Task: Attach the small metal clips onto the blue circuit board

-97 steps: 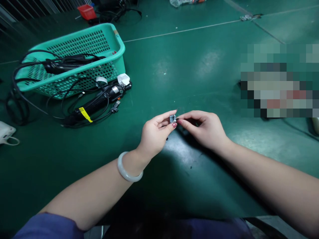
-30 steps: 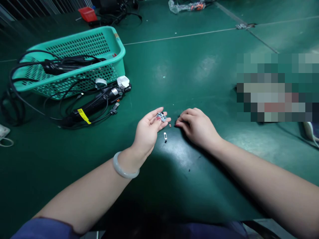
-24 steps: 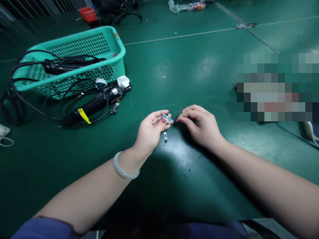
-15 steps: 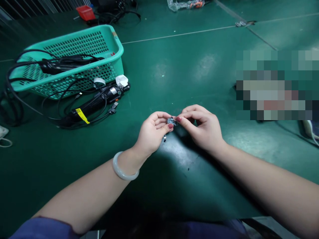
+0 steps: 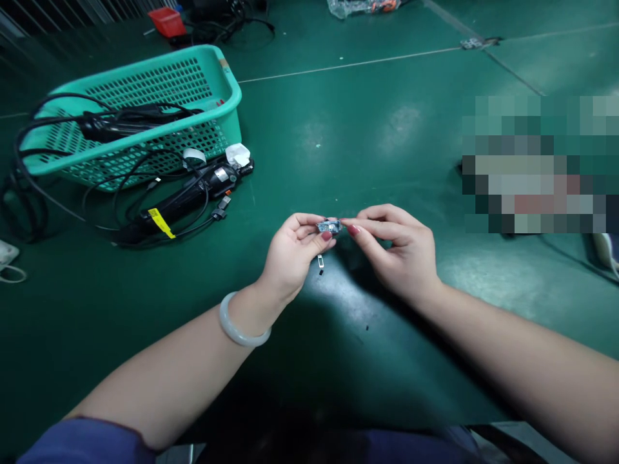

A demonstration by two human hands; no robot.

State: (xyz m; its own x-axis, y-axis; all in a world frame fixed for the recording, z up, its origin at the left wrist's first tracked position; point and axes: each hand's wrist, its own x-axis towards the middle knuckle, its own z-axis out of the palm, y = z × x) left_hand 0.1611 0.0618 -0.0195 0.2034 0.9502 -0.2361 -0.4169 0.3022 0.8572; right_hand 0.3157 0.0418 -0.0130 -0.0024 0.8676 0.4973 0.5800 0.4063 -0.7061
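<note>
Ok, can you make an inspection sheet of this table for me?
Surface: green tabletop, with tiny specks.
Things: small grey part, held; white frame and dark bit on the tabletop.
Clutter: black tool with yellow tag, beside the green basket.
Hands: left hand pinches the part; right hand at its end, grip unclear.
Cables: black cables over the basket's rim and around the tool.
Surroundings: red container beyond the basket; pixelated patch, unreadable.

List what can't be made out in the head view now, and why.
All in the head view:
Board: partly hidden by the left hand; markings too small.
Right hand: whether it pinches a part is too small to tell.
Patch at right: contents lost to pixelation.
White device: cut off by left edge.
Black bit: too small to identify.
</note>
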